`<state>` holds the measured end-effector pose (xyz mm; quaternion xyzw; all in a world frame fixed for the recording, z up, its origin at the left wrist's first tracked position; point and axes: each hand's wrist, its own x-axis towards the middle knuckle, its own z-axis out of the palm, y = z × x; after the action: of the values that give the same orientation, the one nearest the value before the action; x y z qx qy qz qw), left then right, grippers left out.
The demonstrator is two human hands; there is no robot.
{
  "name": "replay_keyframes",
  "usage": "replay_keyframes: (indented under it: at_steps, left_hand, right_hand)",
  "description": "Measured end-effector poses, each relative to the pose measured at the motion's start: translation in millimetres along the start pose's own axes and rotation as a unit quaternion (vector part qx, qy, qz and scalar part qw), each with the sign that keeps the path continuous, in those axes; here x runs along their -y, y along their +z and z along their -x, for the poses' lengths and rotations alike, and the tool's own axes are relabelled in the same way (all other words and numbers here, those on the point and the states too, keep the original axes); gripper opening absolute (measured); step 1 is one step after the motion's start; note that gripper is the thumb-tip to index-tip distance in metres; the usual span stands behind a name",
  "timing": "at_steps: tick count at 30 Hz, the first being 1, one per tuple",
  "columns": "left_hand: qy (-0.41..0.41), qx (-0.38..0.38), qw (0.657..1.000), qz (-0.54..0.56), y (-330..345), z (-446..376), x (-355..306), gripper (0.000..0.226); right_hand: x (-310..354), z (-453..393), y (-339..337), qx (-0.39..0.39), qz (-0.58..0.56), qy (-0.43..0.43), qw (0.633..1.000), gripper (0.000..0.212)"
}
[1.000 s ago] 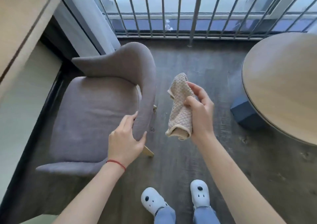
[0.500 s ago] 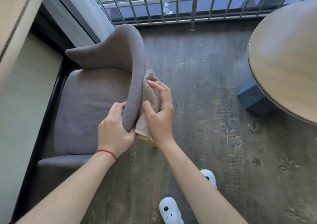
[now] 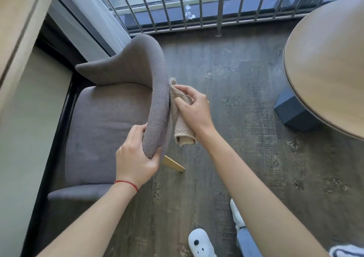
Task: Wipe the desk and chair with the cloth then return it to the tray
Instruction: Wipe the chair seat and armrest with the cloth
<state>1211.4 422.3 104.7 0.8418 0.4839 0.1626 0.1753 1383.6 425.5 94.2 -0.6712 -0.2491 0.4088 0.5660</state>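
Observation:
A grey upholstered chair [image 3: 110, 130] stands at the left, its curved backrest arching toward me. My left hand [image 3: 136, 158] grips the near end of the backrest rim. My right hand [image 3: 195, 111] holds a folded beige waffle cloth [image 3: 182, 126] and presses it flat against the outer side of the backrest. The cloth's rolled lower end hangs below my palm. A round wooden desk [image 3: 325, 63] fills the right edge. No tray is in view.
A metal railing [image 3: 197, 6] and window run along the far side. The desk's blue base [image 3: 293, 111] sits on the dark wood floor. A cabinet [image 3: 17, 24] stands at the left. A wooden chair leg [image 3: 173, 163] juts out. My white shoes [image 3: 201, 243] are below.
The cloth went from held in the air to pressed on the backrest's outer side, and has slid further along it. My left hand closed on the backrest rim.

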Motion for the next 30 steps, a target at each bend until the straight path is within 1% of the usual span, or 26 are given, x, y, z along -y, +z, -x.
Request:
replay_keyframes:
  at_steps: [2,4,5,7,9,12,13,15,18,20,23,25,27,30]
  left_hand:
    - [-0.001,0.001,1.0,-0.002,0.3,-0.3,-0.7,0.042]
    - [-0.001,0.002,1.0,-0.002,1.0,-1.2,-0.7,0.042]
    - [-0.001,0.004,1.0,-0.001,1.3,-1.3,-0.5,0.042]
    - [0.001,0.005,1.0,-0.001,0.8,-1.4,-0.5,0.041]
    - [-0.003,0.005,1.0,0.008,0.1,-1.3,-2.1,0.041]
    - [-0.003,0.007,1.0,0.011,-1.6,-1.4,-3.4,0.042]
    - [-0.001,0.008,1.0,0.009,-1.6,-1.1,-3.5,0.041]
    - [0.002,0.01,1.0,0.004,-1.6,-0.8,-2.9,0.041]
    - [-0.001,0.012,1.0,0.008,-1.1,-2.0,-2.5,0.043]
    - [-0.002,0.012,1.0,0.009,-0.8,-1.9,-1.7,0.044]
    - [-0.001,0.013,1.0,0.011,0.0,-1.7,-1.1,0.042]
    - [0.002,0.011,1.0,0.006,0.4,-1.4,-0.6,0.041]
    - [0.003,0.009,1.0,0.007,0.9,-1.8,-0.4,0.042]
    - [-0.001,0.008,1.0,0.022,0.9,-1.5,-0.2,0.041]
  right_hand:
    - [-2.5,-3.1,-6.2,-0.017,-0.009,0.007,1.0,0.031]
    - [5.0,-15.0,-5.8,-0.055,-0.045,0.003,0.997,0.034]
    - [9.9,-20.0,-2.0,-0.059,-0.061,0.001,0.996,0.035]
    - [16.3,-18.0,11.5,-0.047,-0.073,-0.002,0.996,0.034]
    - [15.1,-1.2,17.2,-0.048,-0.05,-0.013,0.998,0.034]
    - [6.3,21.9,1.0,-0.034,-0.013,-0.038,0.999,0.036]
    - [4.4,23.2,-4.7,-0.032,-0.02,-0.038,0.999,0.035]
    - [8.0,14.7,-7.8,-0.052,-0.043,-0.038,0.997,0.036]
    - [19.4,2.5,8.0,-0.051,-0.062,-0.043,0.996,0.04]
    - [17.7,11.3,13.4,-0.048,-0.053,-0.06,0.996,0.039]
    - [3.2,37.3,1.3,-0.026,-0.051,-0.088,0.994,0.037]
    - [-1.5,39.5,-6.4,-0.032,-0.062,-0.109,0.992,0.037]
    - [0.4,28.2,-2.8,-0.051,-0.08,-0.101,0.99,0.042]
    - [6.5,30.7,11.1,-0.027,-0.131,-0.052,0.99,0.04]
